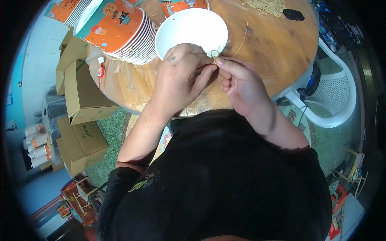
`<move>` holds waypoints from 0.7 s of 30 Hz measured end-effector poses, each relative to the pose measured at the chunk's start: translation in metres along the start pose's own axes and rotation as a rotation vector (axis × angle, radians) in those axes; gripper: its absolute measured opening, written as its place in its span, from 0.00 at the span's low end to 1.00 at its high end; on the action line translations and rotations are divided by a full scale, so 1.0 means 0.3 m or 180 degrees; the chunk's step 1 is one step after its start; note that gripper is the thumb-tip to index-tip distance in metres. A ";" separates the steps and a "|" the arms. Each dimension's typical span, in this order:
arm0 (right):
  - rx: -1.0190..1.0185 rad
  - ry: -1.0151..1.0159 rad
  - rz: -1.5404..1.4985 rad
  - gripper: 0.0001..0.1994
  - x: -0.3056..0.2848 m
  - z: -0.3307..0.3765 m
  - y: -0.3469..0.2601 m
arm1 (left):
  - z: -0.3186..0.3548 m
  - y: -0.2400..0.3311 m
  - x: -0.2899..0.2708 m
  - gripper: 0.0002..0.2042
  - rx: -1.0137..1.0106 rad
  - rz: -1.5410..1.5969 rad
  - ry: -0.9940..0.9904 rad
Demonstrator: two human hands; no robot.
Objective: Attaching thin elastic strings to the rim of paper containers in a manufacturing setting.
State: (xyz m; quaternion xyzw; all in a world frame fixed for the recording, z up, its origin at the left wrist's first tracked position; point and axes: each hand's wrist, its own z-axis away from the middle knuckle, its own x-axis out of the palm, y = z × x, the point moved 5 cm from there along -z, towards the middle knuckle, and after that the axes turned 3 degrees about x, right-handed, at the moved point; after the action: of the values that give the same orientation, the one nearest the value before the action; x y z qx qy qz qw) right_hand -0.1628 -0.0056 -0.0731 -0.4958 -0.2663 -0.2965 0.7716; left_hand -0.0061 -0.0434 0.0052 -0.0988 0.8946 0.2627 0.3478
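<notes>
Near the table's front edge, my left hand (181,68) and my right hand (243,80) meet with their fingertips pinched together. Between them is a thin beige cord (242,41). It makes a small loop above the fingertips, and its loose tail runs up and to the right. A white round paper bucket (191,30) sits just beyond the hands, its white round face toward me. My left hand overlaps its lower rim. Whether the cord passes through the bucket's wall is hidden by my fingers.
A tall stack of orange and teal printed paper buckets (124,36) stands left on the round wooden table (281,52). Loose cords (265,6) lie at the far side beside a black item (293,15). Cardboard boxes (86,90) are left, a white plastic chair (333,88) right.
</notes>
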 end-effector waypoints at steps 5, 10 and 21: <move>-0.0220 -0.0048 0.0009 0.11 -0.007 -0.006 0.018 | 0.000 0.011 0.003 0.07 -0.0007 -0.0150 0.0169; -0.0396 0.0075 0.0147 0.11 -0.002 0.001 0.019 | 0.008 0.021 0.000 0.06 -0.0207 -0.0274 0.0248; -0.1552 0.0073 0.1669 0.09 0.005 0.023 -0.030 | 0.011 0.018 0.012 0.06 -0.0454 -0.0189 0.0228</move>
State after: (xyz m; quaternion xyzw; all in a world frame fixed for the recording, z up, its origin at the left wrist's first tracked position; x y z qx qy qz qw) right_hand -0.1692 -0.0026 -0.0641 -0.7135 -0.0428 -0.1487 0.6833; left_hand -0.0087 -0.0369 0.0029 -0.1591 0.8822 0.3115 0.3153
